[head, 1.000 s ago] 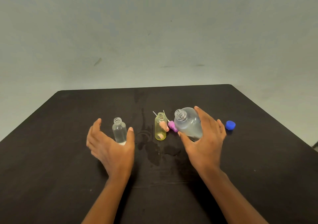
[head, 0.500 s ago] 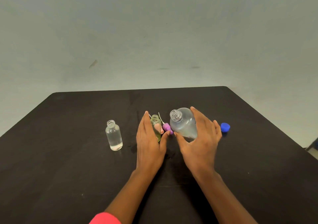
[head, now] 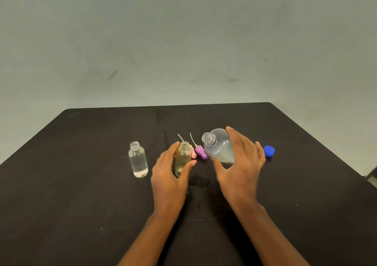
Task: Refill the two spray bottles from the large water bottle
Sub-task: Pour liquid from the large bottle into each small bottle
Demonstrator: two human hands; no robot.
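My right hand [head: 240, 167] grips the large clear water bottle [head: 219, 146], uncapped and tilted with its mouth toward the left. My left hand [head: 170, 173] curls round the small yellowish spray bottle [head: 182, 157], which stands upright and open on the black table [head: 81, 184]. A small clear spray bottle [head: 138, 159] stands upright and open to the left, apart from both hands, with liquid in it. Behind the yellowish bottle lie a purple spray top [head: 201, 152] and a pink spray top [head: 192, 151], each with a thin white tube.
A blue cap [head: 269, 150] lies on the table to the right of my right hand. A damp patch [head: 201, 181] darkens the cloth between my hands. The table's far edge meets a plain grey wall.
My left hand left the clear bottle, crossed to the right and has closed its thumb and fingers around the yellowish bottle. My right hand keeps the large bottle tilted in about the same place.
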